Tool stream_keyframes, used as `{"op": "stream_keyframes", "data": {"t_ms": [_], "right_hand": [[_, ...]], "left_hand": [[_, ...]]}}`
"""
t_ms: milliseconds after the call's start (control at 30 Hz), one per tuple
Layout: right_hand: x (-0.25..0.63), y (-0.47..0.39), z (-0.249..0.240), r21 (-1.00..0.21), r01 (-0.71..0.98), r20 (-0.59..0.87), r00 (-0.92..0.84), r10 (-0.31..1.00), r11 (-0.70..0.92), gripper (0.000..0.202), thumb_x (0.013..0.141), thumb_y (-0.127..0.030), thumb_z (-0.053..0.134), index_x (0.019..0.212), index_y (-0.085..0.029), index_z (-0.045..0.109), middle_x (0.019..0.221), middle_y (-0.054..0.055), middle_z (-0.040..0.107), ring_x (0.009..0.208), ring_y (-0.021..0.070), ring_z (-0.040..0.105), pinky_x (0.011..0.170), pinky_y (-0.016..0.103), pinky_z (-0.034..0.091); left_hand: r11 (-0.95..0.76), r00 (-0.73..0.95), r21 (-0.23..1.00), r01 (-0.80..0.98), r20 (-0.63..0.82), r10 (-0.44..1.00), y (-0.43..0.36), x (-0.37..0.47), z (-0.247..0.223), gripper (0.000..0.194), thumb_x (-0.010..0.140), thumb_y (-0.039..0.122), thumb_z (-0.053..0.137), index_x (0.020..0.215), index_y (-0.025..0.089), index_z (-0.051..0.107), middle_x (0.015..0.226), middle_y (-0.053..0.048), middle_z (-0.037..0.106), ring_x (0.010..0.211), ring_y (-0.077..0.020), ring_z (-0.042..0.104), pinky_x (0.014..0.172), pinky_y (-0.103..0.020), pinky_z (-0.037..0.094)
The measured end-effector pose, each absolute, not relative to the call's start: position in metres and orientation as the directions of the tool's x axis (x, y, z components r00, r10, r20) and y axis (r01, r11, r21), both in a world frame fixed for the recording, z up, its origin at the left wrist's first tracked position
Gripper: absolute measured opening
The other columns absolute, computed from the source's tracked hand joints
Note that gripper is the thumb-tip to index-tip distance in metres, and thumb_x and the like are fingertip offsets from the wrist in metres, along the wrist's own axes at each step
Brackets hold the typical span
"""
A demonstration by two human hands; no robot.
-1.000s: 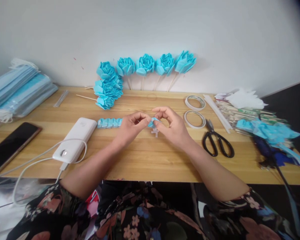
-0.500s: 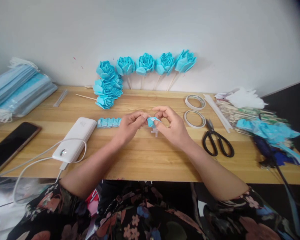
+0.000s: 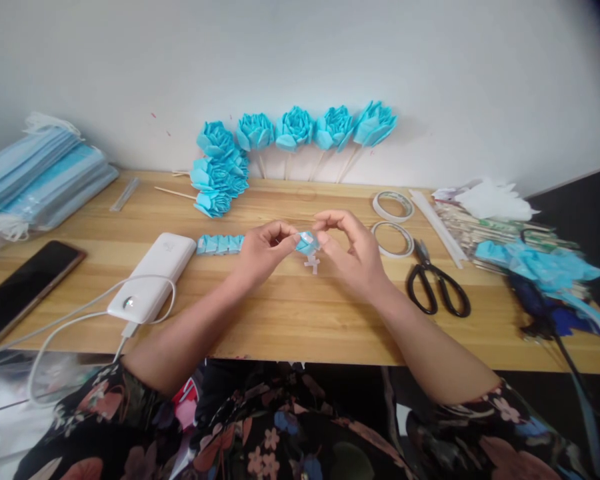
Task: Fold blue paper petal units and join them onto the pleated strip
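Angling the left forearm [image 3: 195,319] and right forearm [image 3: 430,340] inward, holding the left hand [image 3: 260,252] and right hand [image 3: 355,257] close but apart, pinching at the left thumb [image 3: 286,249], arching the right fingers [image 3: 347,221] above, leaving a gap down to the right thumb [image 3: 333,249]!

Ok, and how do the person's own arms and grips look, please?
The left grip and right grip are bare hands without gloves. The black sleeves, patterned with pink, reddish and blue flowers, end near the elbows, leaving both forearms bare.
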State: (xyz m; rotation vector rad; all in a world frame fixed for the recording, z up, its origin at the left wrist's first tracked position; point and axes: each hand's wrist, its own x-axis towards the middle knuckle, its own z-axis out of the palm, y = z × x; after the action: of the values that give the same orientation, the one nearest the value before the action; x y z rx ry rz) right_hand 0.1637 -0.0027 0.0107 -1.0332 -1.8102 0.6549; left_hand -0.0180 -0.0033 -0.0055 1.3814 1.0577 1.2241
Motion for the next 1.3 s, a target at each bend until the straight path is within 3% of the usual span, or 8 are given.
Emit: {"op": "stream_keyframes", "data": {"t_ms": [167, 233, 433, 867, 1300], "right_hand": [[0.1651, -0.0009, 0.0113, -0.6, 0.484, 0.593, -0.265, 0.76, 0.637, 0.003, 0.089, -0.023, 0.062, 0.09, -0.024, 0.065, 0.09, 0.002, 0.071, 0.087, 0.019, 0.065, 0.081, 0.036, 0.048], [0.1648, 0.0006, 0.0097, -0.506, 0.522, 0.642, -0.303, 0.704, 0.686, 0.006, 0.089, -0.02, 0.062, 0.085, -0.023, 0.065, 0.083, 0.001, 0.071, 0.082, 0.0189, 0.063, 0.078, 0.035, 0.047], [0.1647, 0.0045, 0.0046, -0.385, 0.619, 0.623, -0.373, 0.688, 0.684, 0.009, 0.089, -0.02, 0.063, 0.081, -0.023, 0.065, 0.076, 0.0, 0.071, 0.077, 0.0185, 0.063, 0.075, 0.035, 0.041], [0.1644, 0.0038, 0.0039, -0.408, 0.613, 0.594, -0.385, 0.707, 0.677, 0.009, 0.09, -0.023, 0.062, 0.082, -0.023, 0.066, 0.076, 0.0, 0.072, 0.077, 0.0185, 0.064, 0.077, 0.035, 0.041], [0.1669, 0.0042, 0.0064, -0.557, 0.527, 0.51, -0.394, 0.765, 0.642, 0.012, 0.093, -0.022, 0.062, 0.082, -0.022, 0.068, 0.076, 0.0, 0.071, 0.074, 0.0166, 0.062, 0.077, 0.034, 0.042]], "left_hand": [[-0.142, 0.115, 0.99, 0.003, 0.14, 0.983, -0.0036, -0.0176, -0.0041, 0.019, 0.079, 0.033, 0.069, 0.071, 0.016, 0.064, 0.063, 0.002, 0.059, 0.057, -0.0085, 0.046, 0.056, -0.024, 0.037], [-0.136, 0.117, 0.991, 0.01, 0.134, 0.984, -0.0036, -0.0174, -0.0035, 0.02, 0.079, 0.034, 0.069, 0.071, 0.016, 0.064, 0.063, 0.001, 0.059, 0.057, -0.0085, 0.046, 0.056, -0.024, 0.037], [-0.17, 0.135, 0.983, 0.064, 0.16, 0.978, -0.0032, -0.0166, -0.0034, 0.017, 0.079, 0.03, 0.067, 0.07, 0.016, 0.063, 0.064, 0.001, 0.059, 0.059, -0.0092, 0.048, 0.057, -0.023, 0.038], [-0.385, 0.116, 0.899, 0.209, 0.368, 0.923, -0.0052, -0.0144, -0.0092, 0.012, 0.081, 0.022, 0.064, 0.07, 0.016, 0.065, 0.065, 0.0, 0.061, 0.058, -0.0089, 0.048, 0.055, -0.023, 0.038], [-0.365, 0.103, 0.915, 0.171, 0.351, 0.931, -0.0048, -0.0142, -0.0089, 0.013, 0.081, 0.023, 0.065, 0.07, 0.016, 0.065, 0.065, 0.0, 0.061, 0.058, -0.0093, 0.049, 0.056, -0.024, 0.039]]}}
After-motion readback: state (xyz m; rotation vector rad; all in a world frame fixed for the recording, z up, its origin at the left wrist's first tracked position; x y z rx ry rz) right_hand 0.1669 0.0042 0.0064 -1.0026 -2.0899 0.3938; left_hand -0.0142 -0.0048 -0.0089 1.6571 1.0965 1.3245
